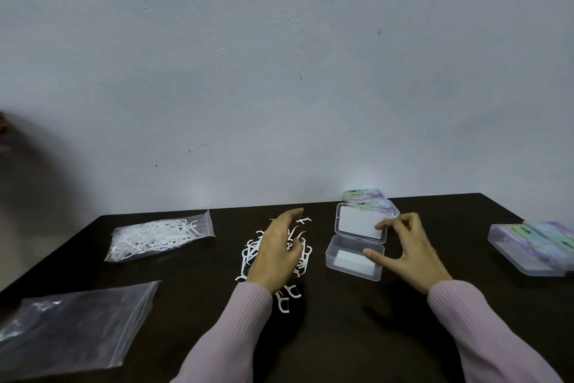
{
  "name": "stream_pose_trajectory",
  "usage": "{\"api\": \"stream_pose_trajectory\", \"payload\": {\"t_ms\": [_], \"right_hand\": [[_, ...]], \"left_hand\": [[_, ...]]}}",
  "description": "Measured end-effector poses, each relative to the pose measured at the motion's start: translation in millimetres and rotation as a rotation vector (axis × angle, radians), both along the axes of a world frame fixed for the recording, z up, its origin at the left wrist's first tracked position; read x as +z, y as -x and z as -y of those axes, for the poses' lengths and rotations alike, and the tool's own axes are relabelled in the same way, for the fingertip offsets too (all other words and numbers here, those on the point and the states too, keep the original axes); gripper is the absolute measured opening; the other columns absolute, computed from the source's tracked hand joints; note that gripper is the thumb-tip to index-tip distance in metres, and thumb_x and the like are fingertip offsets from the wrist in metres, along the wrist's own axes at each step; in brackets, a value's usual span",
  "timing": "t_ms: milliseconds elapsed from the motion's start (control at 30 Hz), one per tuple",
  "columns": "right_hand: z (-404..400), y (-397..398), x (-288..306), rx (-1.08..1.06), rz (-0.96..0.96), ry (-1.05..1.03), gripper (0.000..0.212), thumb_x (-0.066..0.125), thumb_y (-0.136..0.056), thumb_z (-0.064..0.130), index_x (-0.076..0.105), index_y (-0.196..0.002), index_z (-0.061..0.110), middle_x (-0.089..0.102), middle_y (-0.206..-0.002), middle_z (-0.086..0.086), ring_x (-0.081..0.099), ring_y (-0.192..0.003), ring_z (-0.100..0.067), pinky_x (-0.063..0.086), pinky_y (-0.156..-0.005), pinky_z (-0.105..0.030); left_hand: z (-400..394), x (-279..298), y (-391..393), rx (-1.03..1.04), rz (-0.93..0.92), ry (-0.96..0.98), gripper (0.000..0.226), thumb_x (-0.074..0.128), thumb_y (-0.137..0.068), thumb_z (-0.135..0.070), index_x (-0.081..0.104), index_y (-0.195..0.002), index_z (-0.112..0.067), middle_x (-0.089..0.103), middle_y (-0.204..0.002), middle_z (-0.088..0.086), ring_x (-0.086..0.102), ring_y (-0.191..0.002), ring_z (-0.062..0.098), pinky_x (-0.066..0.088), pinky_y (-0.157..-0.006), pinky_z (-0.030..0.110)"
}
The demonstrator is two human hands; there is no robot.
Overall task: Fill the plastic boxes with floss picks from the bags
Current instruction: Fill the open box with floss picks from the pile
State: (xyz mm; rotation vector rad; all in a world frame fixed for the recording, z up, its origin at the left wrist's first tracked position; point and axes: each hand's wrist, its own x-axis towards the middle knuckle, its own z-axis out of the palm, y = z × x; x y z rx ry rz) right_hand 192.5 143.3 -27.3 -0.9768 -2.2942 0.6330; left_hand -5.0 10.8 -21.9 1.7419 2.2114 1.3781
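Nearest the camera, at the left, an emptied clear zip bag [74, 325] lies flat on the dark table [341, 336]. Behind it, a second zip bag [158, 238] holds white floss picks. At centre, a loose pile of floss picks [298, 246] lies on the table; the left hand [276, 253] hovers over it, fingers relaxed and extended, gripping nothing. To its right stands an open plastic box [354, 261], hinged lid laid back, with no picks visible inside. The right hand [407, 250] is over the box's right edge, fingers loosely curled, holding nothing. Closed, labelled boxes [369, 198] stand behind it; more boxes [534, 247] lie far right.

Assessment: the picks are light, stiff and prone to tangling. Pinch a small bunch by the handles, aligned, so that it drops flat into the box.
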Motion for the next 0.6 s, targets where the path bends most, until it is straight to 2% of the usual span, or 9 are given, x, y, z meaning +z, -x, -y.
{"api": "stream_pose_trajectory", "payload": {"t_ms": [67,200,267,333,433,500,600], "right_hand": [[5,0,2,0.009,-0.04,-0.086,0.042,0.072,-0.074,0.041,0.047,-0.105,0.028,0.032,-0.119,0.006,0.042,-0.112,-0.011,0.041,-0.092,-0.025],[25,9,5,0.132,0.016,-0.112,0.034,0.068,-0.08,0.032,0.045,-0.104,0.028,0.039,-0.113,0.008,0.045,-0.102,-0.005,0.037,-0.084,-0.013],[37,16,5,0.211,0.038,-0.147,0.033,0.066,-0.08,0.032,0.044,-0.104,0.03,0.039,-0.108,0.012,0.045,-0.096,0.001,0.039,-0.079,-0.009],[52,25,4,0.288,0.089,-0.169,0.032,0.064,-0.082,0.033,0.043,-0.106,0.032,0.039,-0.106,0.015,0.045,-0.093,0.005,0.04,-0.076,-0.008],[73,41,-3,0.357,0.166,-0.192,0.038,0.059,-0.086,0.034,0.042,-0.119,0.028,0.041,-0.113,0.013,0.046,-0.095,0.003,0.041,-0.085,-0.013],[82,52,-10,0.361,0.201,-0.184,0.047,0.055,-0.088,0.036,0.036,-0.13,0.025,0.039,-0.126,0.01,0.045,-0.108,0.0,0.04,-0.095,-0.017],[92,69,-18,0.292,0.265,-0.119,0.063,0.049,-0.091,0.042,0.022,-0.143,0.018,0.026,-0.144,0.005,0.031,-0.132,-0.009,0.031,-0.108,-0.024]], "left_hand": [[10,-1,3,-0.014,0.006,0.046,0.05,0.054,-0.089,-0.004,0.044,-0.134,-0.025,0.05,-0.134,-0.011,0.043,-0.123,0.0,0.032,-0.106,0.017],[37,-5,16,-0.039,0.014,0.151,0.047,0.064,-0.088,-0.023,0.046,-0.129,-0.032,0.047,-0.131,-0.018,0.041,-0.123,-0.003,0.033,-0.11,0.026],[51,-7,23,-0.056,0.016,0.232,0.058,0.071,-0.081,-0.036,0.041,-0.131,-0.037,0.04,-0.128,-0.022,0.035,-0.123,-0.004,0.029,-0.109,0.023],[65,-8,30,-0.083,0.034,0.311,0.079,0.077,-0.071,-0.045,0.034,-0.137,-0.038,0.032,-0.13,-0.022,0.028,-0.123,-0.006,0.022,-0.105,0.016],[81,-11,43,-0.109,0.034,0.412,0.109,0.076,-0.053,-0.061,0.022,-0.144,-0.036,0.021,-0.145,-0.013,0.015,-0.132,-0.002,0.015,-0.112,0.019],[85,-15,51,-0.087,0.02,0.492,0.129,0.067,-0.04,-0.077,0.014,-0.148,-0.032,0.008,-0.155,-0.007,0.002,-0.14,0.003,0.008,-0.118,0.03],[85,-22,60,-0.054,-0.045,0.613,0.148,0.05,-0.029,-0.094,0.002,-0.15,-0.025,-0.004,-0.159,-0.004,-0.012,-0.143,0.009,0.001,-0.119,0.043]]}}
